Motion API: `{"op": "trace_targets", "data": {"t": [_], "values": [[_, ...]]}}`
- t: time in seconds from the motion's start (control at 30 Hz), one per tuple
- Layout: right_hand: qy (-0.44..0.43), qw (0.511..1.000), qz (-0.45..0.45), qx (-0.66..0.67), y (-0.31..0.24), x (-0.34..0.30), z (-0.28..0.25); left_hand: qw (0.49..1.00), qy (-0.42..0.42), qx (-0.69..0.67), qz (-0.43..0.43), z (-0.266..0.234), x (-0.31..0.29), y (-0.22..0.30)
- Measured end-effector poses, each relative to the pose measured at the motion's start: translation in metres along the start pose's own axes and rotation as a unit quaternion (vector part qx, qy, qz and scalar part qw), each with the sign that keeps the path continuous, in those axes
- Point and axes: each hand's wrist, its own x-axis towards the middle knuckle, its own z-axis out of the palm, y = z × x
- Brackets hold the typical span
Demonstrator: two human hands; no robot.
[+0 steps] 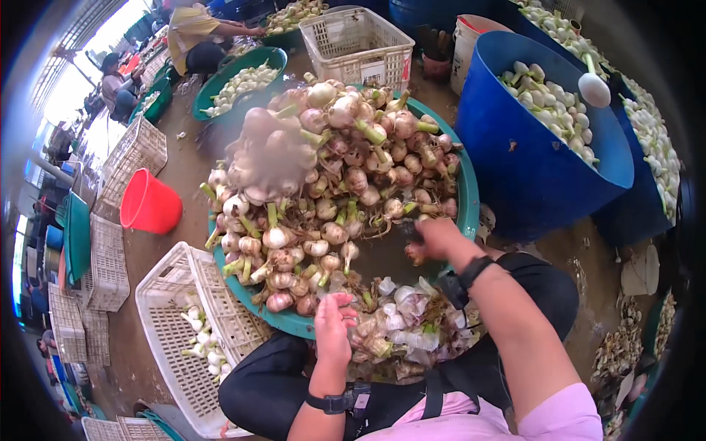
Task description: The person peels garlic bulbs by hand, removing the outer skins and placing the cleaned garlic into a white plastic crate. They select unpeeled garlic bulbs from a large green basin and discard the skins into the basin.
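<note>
A large green tub (471, 187) in front of me is heaped with garlic bulbs (276, 237) that have cut stems and dirty roots. My right hand (437, 239) reaches into its right side, fingers curled downward and partly blurred. What they hold, if anything, I cannot make out. A reddish-brown patch shows at the fingertips. At the tub's near edge, my left hand (334, 323) is raised with the fingers apart and nothing in it. Between the hands lie loose papery garlic skins (412, 312), spilling over the near rim toward my lap.
At right stands a blue barrel (507, 169) of peeled white garlic; one white bulb (594, 90) appears above its far rim. White plastic crates (165, 323) and a red bucket (151, 202) stand left. Behind are an upright crate (357, 51), a green basin (276, 62) and other people (193, 37).
</note>
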Motion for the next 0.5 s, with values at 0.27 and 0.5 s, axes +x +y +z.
{"op": "trace_targets", "data": {"t": [0.27,0.5], "values": [[-0.089,0.953,-0.02,0.289,-0.077,-0.04,0.002,0.983,-0.024,-0.111,-0.146,-0.004,0.002,-0.001],[0.072,0.962,-0.168,0.204,-0.143,-0.094,0.014,0.995,-0.023,-0.024,-0.09,-0.007,0.004,-0.002]]}}
